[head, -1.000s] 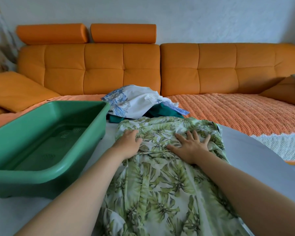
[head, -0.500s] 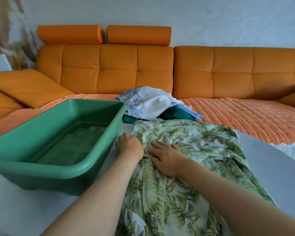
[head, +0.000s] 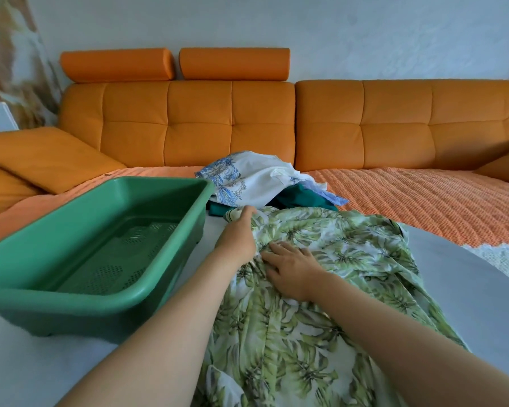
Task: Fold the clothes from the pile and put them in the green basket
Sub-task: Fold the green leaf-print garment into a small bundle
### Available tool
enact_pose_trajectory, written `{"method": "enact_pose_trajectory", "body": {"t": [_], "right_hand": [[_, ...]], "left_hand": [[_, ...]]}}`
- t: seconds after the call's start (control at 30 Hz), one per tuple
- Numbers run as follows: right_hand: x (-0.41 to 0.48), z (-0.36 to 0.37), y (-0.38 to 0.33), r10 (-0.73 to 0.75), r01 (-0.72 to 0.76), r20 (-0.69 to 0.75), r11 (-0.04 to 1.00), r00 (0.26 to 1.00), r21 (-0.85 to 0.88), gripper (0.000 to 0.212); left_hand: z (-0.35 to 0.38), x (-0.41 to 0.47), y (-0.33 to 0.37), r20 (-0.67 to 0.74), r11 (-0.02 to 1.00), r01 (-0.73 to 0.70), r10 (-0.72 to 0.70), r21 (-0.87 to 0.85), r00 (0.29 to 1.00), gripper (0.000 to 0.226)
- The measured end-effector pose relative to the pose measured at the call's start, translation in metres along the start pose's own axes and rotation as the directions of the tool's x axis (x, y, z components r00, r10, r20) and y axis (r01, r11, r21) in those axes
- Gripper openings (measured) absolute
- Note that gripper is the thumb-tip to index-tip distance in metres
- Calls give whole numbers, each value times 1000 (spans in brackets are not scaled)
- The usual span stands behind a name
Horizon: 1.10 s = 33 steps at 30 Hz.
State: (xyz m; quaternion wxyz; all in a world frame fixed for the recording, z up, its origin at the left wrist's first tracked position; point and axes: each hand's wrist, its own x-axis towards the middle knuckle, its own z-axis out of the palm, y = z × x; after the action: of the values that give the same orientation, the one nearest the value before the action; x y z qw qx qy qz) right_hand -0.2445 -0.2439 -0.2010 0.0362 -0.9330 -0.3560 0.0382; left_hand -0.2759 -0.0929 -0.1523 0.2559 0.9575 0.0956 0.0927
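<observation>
A green leaf-print garment (head: 329, 289) lies spread on the grey table (head: 467, 289), running from the pile toward me. My left hand (head: 238, 236) grips its far left edge, fingers curled over the cloth. Just to the right, my right hand (head: 291, 268) presses flat on the fabric, fingers pointing left. The green basket (head: 80, 292) stands at the left with nothing inside. Behind the garment sits the pile: a white and blue patterned piece (head: 247, 179) on top of a dark teal one (head: 300, 198).
An orange sofa (head: 394, 124) runs along the back wall, with an orange woven throw (head: 417, 201) on its seat. Orange cushions (head: 41, 157) lie at the far left. The table's rounded edge curves away at the right.
My right hand slid left across the garment to sit beside the left. My left hand moved to the far left edge and curled over it. The view shifted left.
</observation>
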Motion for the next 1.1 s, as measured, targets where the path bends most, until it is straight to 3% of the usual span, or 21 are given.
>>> {"method": "enact_pose_trajectory", "body": {"t": [0.07, 0.1, 0.17, 0.23, 0.3, 0.37, 0.47, 0.53, 0.63, 0.77, 0.83, 0.87, 0.9, 0.97, 1.03, 1.1], "right_hand": [[-4, -9, 7, 22, -17, -52, 996, 998, 90, 45], [-6, -15, 13, 52, -40, -148, 996, 988, 81, 44], [-10, -30, 29, 135, -134, -373, 991, 918, 29, 40], [-18, -48, 47, 203, -214, -487, 976, 850, 33, 39], [-27, -60, 65, 238, -230, -447, 970, 862, 73, 62], [-35, -62, 81, 194, -180, -332, 981, 923, 72, 80], [-41, -53, 97, 97, -91, -214, 995, 972, 40, 82], [-41, -49, 99, 110, -93, -183, 991, 977, 95, 65], [-36, -49, 93, 158, -146, -118, 983, 980, 110, 37], [-28, -51, 74, 250, -235, -11, 923, 968, 306, 38], [-21, -48, 66, 296, -269, -4, 874, 955, 404, 39], [-17, -47, 62, 312, -270, -35, 869, 950, 414, 30], [-14, -47, 61, 323, -261, -73, 860, 943, 439, 22], [-13, -52, 64, 384, -262, -145, 816, 912, 515, 29], [-20, -61, 74, 454, -296, -204, 800, 867, 523, 37], [-28, -65, 86, 476, -381, -186, 839, 859, 389, 45]], "left_hand": [[-6, 2, 12, 54, 1000, -19, 19, -8, 998, 66], [-7, 3, 18, 59, 1000, -27, 27, -4, 998, 63], [-7, 6, 32, 51, 998, -68, 68, -6, 996, 50], [-1, 9, 46, 86, 993, -114, 115, -17, 990, 34], [8, 9, 65, 211, 992, -124, 129, -39, 969, 45], [19, 4, 83, 376, 987, -153, 158, -42, 913, 61], [32, -4, 101, 545, 985, -149, 173, -88, 820, 60], [33, -2, 100, 547, 978, -125, 196, -166, 813, 48], [25, 5, 92, 435, 978, -111, 179, -177, 883, 50], [13, 13, 67, 255, 996, -75, 85, -50, 963, 49], [11, 15, 58, 307, 989, -123, 93, 81, 947, 38], [11, 16, 54, 356, 985, -134, 88, 107, 930, 29], [11, 16, 51, 394, 989, -115, 71, 88, 917, 20], [4, 15, 49, 416, 998, -54, 43, 15, 908, 7], [-1, 16, 48, 378, 997, -77, 68, 8, 923, 31], [0, 15, 50, 398, 977, -178, 118, 117, 910, 69]]}}
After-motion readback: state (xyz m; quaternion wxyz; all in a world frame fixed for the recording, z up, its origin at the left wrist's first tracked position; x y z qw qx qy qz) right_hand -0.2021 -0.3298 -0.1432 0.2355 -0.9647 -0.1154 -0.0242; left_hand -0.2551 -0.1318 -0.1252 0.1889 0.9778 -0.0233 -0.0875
